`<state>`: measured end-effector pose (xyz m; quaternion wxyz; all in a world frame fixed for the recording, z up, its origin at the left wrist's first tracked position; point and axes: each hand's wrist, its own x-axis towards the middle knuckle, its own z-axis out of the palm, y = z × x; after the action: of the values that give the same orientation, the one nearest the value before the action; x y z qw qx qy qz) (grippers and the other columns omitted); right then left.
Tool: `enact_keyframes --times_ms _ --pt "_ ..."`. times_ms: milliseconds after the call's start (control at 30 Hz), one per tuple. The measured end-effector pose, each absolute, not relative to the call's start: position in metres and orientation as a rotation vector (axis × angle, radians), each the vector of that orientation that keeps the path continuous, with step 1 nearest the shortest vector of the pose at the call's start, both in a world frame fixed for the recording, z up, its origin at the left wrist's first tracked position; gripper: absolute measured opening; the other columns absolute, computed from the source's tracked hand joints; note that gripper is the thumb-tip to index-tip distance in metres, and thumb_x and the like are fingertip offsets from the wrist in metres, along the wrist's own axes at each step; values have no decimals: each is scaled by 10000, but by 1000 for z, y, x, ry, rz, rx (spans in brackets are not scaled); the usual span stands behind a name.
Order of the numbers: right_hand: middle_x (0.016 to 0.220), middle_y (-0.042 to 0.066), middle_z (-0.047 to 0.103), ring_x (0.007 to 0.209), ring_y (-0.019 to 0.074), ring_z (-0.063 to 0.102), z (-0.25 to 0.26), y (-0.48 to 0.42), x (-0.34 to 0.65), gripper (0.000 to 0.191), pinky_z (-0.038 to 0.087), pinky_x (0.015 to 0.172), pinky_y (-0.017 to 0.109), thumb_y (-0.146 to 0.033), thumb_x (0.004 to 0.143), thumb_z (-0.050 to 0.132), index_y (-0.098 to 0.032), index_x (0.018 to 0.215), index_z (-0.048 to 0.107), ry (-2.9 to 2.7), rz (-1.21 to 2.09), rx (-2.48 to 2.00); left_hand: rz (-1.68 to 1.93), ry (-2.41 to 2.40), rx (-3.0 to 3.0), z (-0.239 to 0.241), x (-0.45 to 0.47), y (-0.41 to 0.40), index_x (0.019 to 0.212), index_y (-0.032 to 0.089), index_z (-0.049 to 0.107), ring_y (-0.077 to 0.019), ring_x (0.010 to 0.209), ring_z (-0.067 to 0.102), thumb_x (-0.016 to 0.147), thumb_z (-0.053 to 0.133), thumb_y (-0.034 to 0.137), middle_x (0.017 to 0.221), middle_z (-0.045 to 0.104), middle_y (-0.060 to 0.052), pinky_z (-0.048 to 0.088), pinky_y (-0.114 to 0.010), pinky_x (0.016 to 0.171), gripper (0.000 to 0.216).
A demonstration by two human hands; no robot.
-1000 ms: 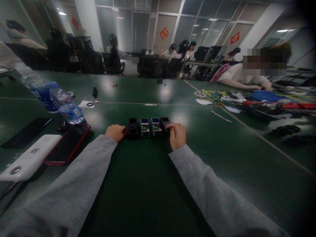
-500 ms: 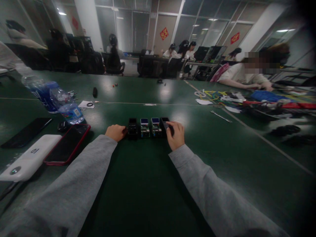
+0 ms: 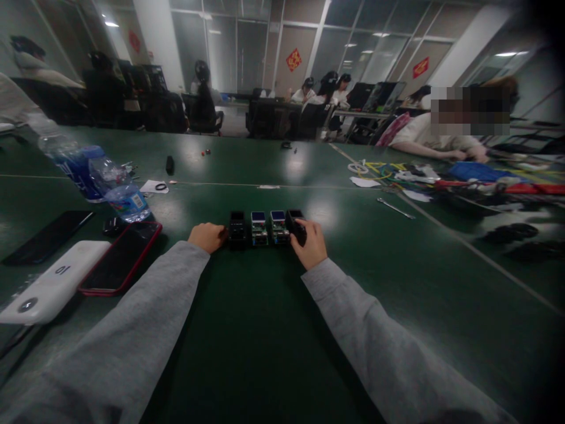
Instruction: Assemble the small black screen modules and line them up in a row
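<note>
A row of small electronic modules lies on the green table [image 3: 265, 330] before me: a black one at the left end [image 3: 237, 227], two with blue screens and green boards [image 3: 258, 227] [image 3: 278, 225], and a black one at the right end [image 3: 295, 222]. My left hand [image 3: 206, 237] is curled with its fingers against the left black module. My right hand [image 3: 312, 244] is closed round the right black module, thumb and fingers on its sides. Both arms wear grey sleeves.
To the left lie a red-edged phone [image 3: 121, 256], a white power bank [image 3: 53, 281], a dark phone [image 3: 46, 237] and plastic water bottles [image 3: 119, 191]. A wrench [image 3: 395, 209] and a cluttered pile [image 3: 463, 182] lie at the right, beside a seated person [image 3: 432, 144]. Other people sit at far desks.
My right hand has slid left and closed round the right black module, which has tilted towards the row. My left hand has stayed put.
</note>
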<state>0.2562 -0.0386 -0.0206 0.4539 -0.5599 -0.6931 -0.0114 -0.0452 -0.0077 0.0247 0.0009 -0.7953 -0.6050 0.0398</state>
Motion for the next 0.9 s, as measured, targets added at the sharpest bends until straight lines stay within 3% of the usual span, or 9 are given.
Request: enact_keyframes --times_ms 633,800,900 --pt "1118 167 559 1076 292 473 -27 -28 271 403 358 956 486 -358 862 365 -128 1139 546 -1371 -72 -1654 118 -1899 -2495 25 -45 -8 960 238 682 -207 828 656 872 407 349 922 700 -73 464 -291 669 309" --pt "1140 173 531 1086 319 451 -27 -30 269 540 364 937 500 -527 823 478 -125 1182 508 -1298 -90 -1710 111 -1891 -2514 24 -46 -8 989 230 682 -230 831 656 874 393 354 936 696 -92 467 -314 663 335" --pt "1128 174 534 1067 328 458 -26 -30 269 567 376 926 502 -474 740 587 -115 1174 516 -1320 -118 -1724 93 -1877 -2519 23 -47 -7 985 223 681 -241 824 657 879 382 365 929 694 -102 465 -323 657 348"
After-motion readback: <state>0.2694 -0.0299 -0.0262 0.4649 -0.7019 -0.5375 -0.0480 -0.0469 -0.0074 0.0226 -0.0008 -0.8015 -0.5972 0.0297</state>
